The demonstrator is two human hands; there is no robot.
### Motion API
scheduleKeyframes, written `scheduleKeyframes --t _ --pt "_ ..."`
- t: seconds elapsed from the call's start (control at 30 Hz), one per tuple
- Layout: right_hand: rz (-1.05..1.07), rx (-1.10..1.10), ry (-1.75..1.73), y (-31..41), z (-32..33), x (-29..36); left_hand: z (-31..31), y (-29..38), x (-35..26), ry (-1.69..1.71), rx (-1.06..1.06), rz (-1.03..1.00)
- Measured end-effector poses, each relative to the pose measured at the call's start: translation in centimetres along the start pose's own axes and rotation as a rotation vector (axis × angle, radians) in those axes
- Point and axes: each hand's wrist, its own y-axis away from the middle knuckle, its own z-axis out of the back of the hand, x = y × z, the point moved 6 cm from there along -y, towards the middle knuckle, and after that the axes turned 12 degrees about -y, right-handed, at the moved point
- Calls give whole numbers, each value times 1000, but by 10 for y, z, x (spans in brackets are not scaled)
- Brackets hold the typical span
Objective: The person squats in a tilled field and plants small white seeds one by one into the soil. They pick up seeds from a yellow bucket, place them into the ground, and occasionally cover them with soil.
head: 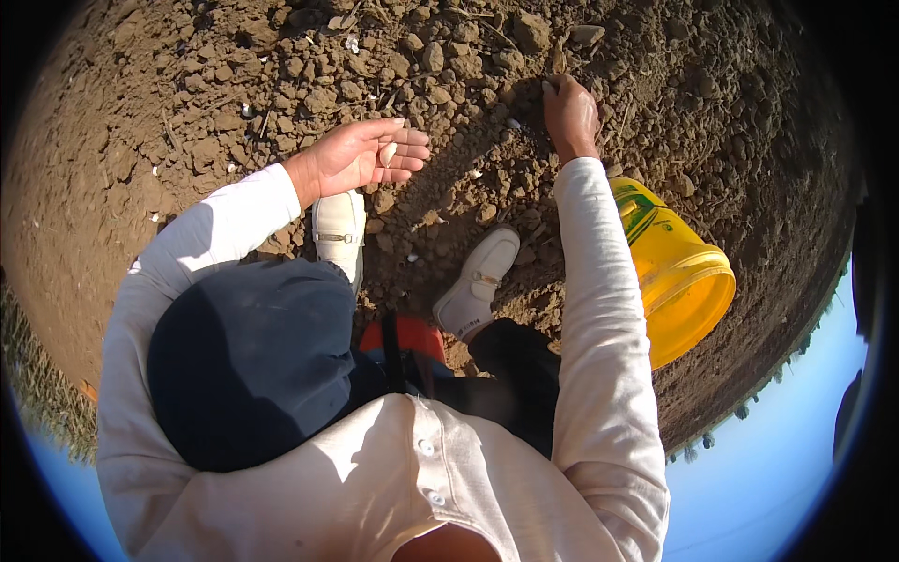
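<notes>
My left hand [362,156] is held palm up over the soil with its fingers extended, and a white garlic clove [388,154] rests on the fingers. Farther out to the right, my right hand [570,116] reaches down to the cloddy soil with its fingers curled. Its fingertips are at the ground beside a dry stalk or leaf [559,56]; whether they pinch anything cannot be told. A small white piece, like a clove, [514,123] lies on the soil just left of the right hand. Another pale piece [475,174] lies nearer my feet.
A yellow plastic bucket [678,270] lies tipped beside my right forearm, its mouth towards me. My light shoes [339,228] stand on the soil, with a red object [414,341] behind them. Several white bits are scattered over the clods. My dark-clothed knee [246,365] is raised at left.
</notes>
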Motion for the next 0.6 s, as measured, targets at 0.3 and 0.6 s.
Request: scheduleKeyframes --t 0.3,0.6 --pt "-18 61 224 -20 -19 0 0 -8 -18 104 14 -82" --pt "146 -13 -624 88 -23 110 -3 0 -37 146 -67 -215"
